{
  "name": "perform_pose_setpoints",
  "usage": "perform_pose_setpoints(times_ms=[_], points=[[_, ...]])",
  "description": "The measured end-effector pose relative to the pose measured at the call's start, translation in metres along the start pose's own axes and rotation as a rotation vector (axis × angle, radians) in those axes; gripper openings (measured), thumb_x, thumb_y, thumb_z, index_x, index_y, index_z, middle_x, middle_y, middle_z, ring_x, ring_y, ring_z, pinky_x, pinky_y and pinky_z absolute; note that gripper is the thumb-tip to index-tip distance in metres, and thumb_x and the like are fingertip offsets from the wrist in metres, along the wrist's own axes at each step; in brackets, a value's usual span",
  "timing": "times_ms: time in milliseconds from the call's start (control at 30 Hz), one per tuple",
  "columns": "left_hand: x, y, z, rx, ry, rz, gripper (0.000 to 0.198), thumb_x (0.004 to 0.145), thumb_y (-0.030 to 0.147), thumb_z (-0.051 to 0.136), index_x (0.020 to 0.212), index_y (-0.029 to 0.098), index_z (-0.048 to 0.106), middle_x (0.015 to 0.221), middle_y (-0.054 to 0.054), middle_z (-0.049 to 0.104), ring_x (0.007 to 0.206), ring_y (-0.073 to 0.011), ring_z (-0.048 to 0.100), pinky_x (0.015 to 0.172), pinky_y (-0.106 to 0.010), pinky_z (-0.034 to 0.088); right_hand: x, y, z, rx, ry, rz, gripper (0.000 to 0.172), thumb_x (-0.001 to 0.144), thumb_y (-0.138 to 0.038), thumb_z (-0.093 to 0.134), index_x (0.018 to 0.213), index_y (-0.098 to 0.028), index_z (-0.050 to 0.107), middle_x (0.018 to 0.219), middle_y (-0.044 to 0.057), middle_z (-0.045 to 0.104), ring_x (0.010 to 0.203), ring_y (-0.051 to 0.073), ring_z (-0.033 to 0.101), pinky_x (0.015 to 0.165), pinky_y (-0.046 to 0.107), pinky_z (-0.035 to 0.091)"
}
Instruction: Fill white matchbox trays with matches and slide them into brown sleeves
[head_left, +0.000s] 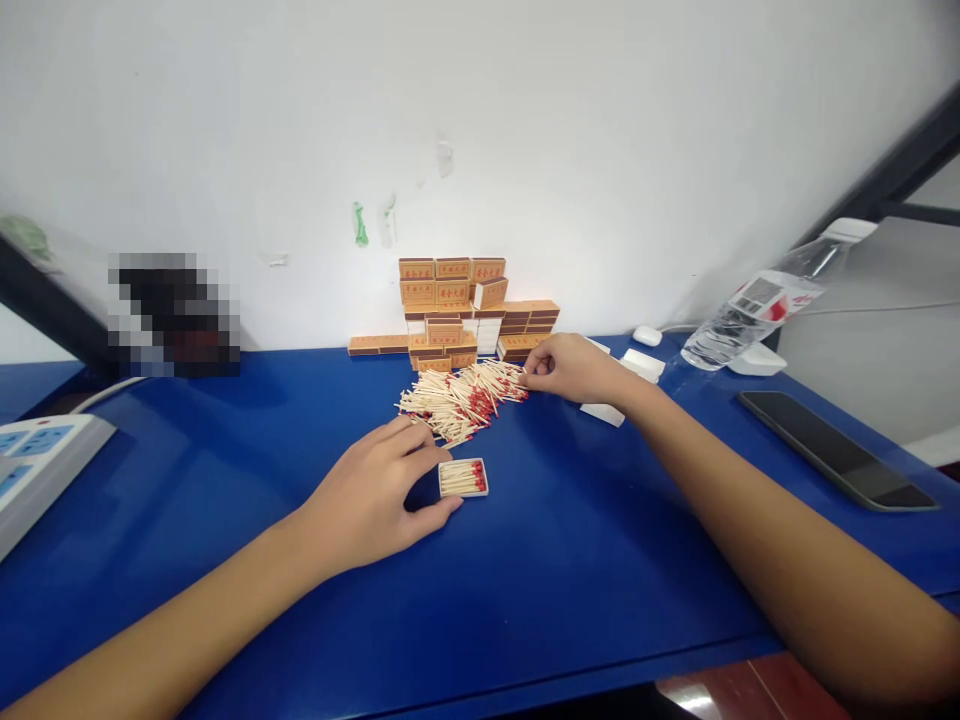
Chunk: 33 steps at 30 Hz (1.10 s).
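A small white matchbox tray (463,494) filled with red-tipped matches lies flat on the blue tabletop. My left hand (375,495) steadies it at the left end, thumb at the near corner and index finger at the far one. Behind the tray spreads a loose pile of matches (450,400), their red heads mostly toward the right. At the pile's right edge, my right hand (566,370) is closed in a pinch, fingertips touching the matches there. Whatever sits between those fingertips is hidden.
Stacked matchboxes (454,292) stand against the wall behind the pile. White paper pieces (641,365), a white earphone case (647,336), a tilted water bottle (772,300) and a phone (832,445) are on the right. A power strip (52,460) lies at the left edge.
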<state>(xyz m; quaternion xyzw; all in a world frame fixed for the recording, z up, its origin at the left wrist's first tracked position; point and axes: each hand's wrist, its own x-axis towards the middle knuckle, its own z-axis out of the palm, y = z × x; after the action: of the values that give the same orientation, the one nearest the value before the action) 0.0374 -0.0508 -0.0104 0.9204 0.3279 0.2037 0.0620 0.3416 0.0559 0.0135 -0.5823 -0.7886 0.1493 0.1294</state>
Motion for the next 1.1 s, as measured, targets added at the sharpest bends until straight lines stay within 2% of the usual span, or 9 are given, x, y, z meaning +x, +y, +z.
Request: perform_pose_setpoints(times_ms=[233, 333, 467, 600, 700, 867, 1000, 1100], points=[[0.000, -0.002, 0.003, -0.003, 0.002, 0.002, 0.027, 0.098, 0.037, 0.067, 0.115, 0.018, 0.075, 0.100, -0.009, 0.067, 0.095, -0.0253, 0.062, 0.089, -0.045, 0.055, -0.012, -0.001, -0.012, 0.209, 0.021, 0.010, 0.023, 0.082, -0.038, 0.071, 0.075, -0.016, 0.075, 0.065, 0.005, 0.067, 0.058, 0.014, 0.051, 0.056, 0.032, 0.036], [0.000, -0.002, 0.003, -0.014, 0.003, -0.004, 0.032, 0.099, 0.042, 0.067, 0.119, 0.018, 0.073, 0.104, -0.010, 0.069, 0.098, -0.0258, 0.063, 0.091, -0.046, 0.055, -0.024, -0.016, -0.014, 0.305, -0.064, -0.105, 0.029, 0.086, -0.046, 0.071, 0.080, -0.018, 0.076, 0.072, 0.005, 0.069, 0.063, 0.015, 0.052, 0.058, 0.031, 0.038], [0.002, 0.000, 0.001, -0.046, 0.045, -0.068, 0.047, 0.096, 0.052, 0.070, 0.129, 0.018, 0.067, 0.104, -0.009, 0.070, 0.099, -0.0260, 0.064, 0.089, -0.044, 0.055, -0.043, -0.047, -0.008, 0.417, -0.202, -0.288, 0.031, 0.091, -0.049, 0.069, 0.084, -0.020, 0.075, 0.076, 0.002, 0.067, 0.067, 0.014, 0.052, 0.061, 0.029, 0.040], [0.003, 0.000, -0.002, -0.108, 0.125, -0.150, 0.038, 0.099, 0.049, 0.066, 0.125, 0.020, 0.068, 0.096, -0.005, 0.070, 0.090, -0.0219, 0.062, 0.080, -0.037, 0.053, -0.054, -0.066, 0.003, 0.456, -0.266, -0.338, 0.028, 0.092, -0.046, 0.069, 0.084, -0.020, 0.073, 0.071, -0.001, 0.060, 0.065, 0.012, 0.049, 0.060, 0.028, 0.039], [0.002, -0.002, -0.002, -0.174, 0.174, -0.148, 0.031, 0.101, 0.042, 0.066, 0.124, 0.022, 0.070, 0.095, -0.003, 0.069, 0.089, -0.0189, 0.062, 0.081, -0.035, 0.053, -0.056, -0.069, 0.009, 0.450, -0.282, -0.360, 0.026, 0.092, -0.044, 0.071, 0.084, -0.019, 0.073, 0.073, -0.001, 0.060, 0.065, 0.012, 0.050, 0.060, 0.027, 0.039], [0.003, -0.003, 0.000, -0.271, 0.163, -0.103, 0.017, 0.103, 0.032, 0.064, 0.112, 0.024, 0.075, 0.094, -0.002, 0.072, 0.089, -0.0166, 0.062, 0.083, -0.032, 0.052, -0.056, -0.068, 0.016, 0.454, -0.293, -0.399, 0.026, 0.094, -0.043, 0.069, 0.085, -0.019, 0.073, 0.074, -0.001, 0.061, 0.066, 0.012, 0.052, 0.060, 0.027, 0.040], [0.005, -0.003, 0.001, -0.271, 0.133, -0.099, 0.016, 0.103, 0.029, 0.063, 0.099, 0.023, 0.077, 0.087, -0.002, 0.069, 0.085, -0.0167, 0.061, 0.079, -0.031, 0.050, -0.057, -0.069, 0.021, 0.391, -0.298, -0.395, 0.026, 0.093, -0.042, 0.069, 0.084, -0.019, 0.073, 0.075, 0.000, 0.061, 0.066, 0.013, 0.052, 0.059, 0.027, 0.038], [0.005, -0.004, 0.001, -0.243, 0.113, -0.092, 0.016, 0.103, 0.030, 0.063, 0.096, 0.022, 0.075, 0.085, -0.001, 0.067, 0.085, -0.0172, 0.060, 0.077, -0.031, 0.049, -0.057, -0.068, 0.022, 0.365, -0.296, -0.395, 0.026, 0.093, -0.043, 0.069, 0.084, -0.019, 0.072, 0.075, 0.000, 0.060, 0.066, 0.013, 0.052, 0.059, 0.027, 0.037]])
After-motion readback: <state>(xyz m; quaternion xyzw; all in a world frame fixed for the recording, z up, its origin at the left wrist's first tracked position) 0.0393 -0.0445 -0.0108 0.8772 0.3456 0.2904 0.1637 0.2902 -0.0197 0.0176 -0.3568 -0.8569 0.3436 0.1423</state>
